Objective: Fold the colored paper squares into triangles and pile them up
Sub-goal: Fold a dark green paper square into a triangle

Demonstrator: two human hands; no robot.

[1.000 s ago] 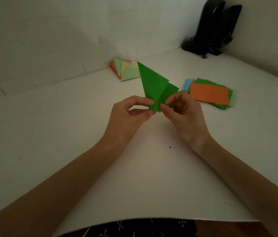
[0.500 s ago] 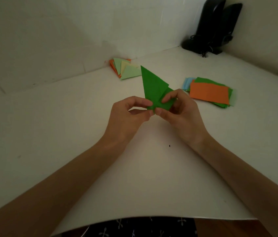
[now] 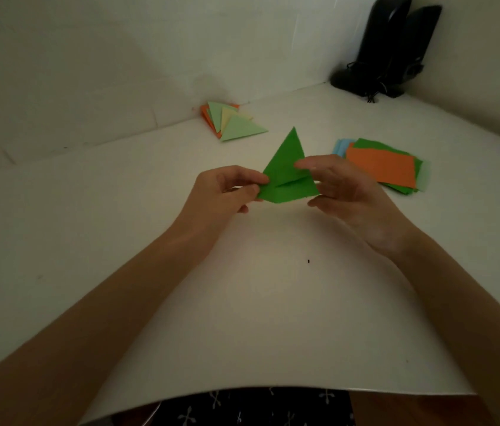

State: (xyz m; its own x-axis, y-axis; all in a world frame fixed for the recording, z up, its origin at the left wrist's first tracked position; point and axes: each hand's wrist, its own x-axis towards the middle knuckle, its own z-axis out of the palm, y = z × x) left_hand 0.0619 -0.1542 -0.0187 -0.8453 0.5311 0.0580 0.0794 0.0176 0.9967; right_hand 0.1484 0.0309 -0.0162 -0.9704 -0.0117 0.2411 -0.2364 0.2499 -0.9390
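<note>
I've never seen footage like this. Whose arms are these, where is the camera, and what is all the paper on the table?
There is no machine here: these are a person's two bare arms. The single picture comes from a wide-angle camera worn on the person's head, looking forward and down. That is why the arms reach in from the bottom corners and the edges look bent.

The left hand and the right hand each pinch one side of a green paper sheet folded into a triangle, over the white table. By the wall lies a pile of finished folded triangles in pale green, yellow and orange. To the right is a stack of flat paper squares with an orange one on top. In the far corner stand two black speakers.
</note>
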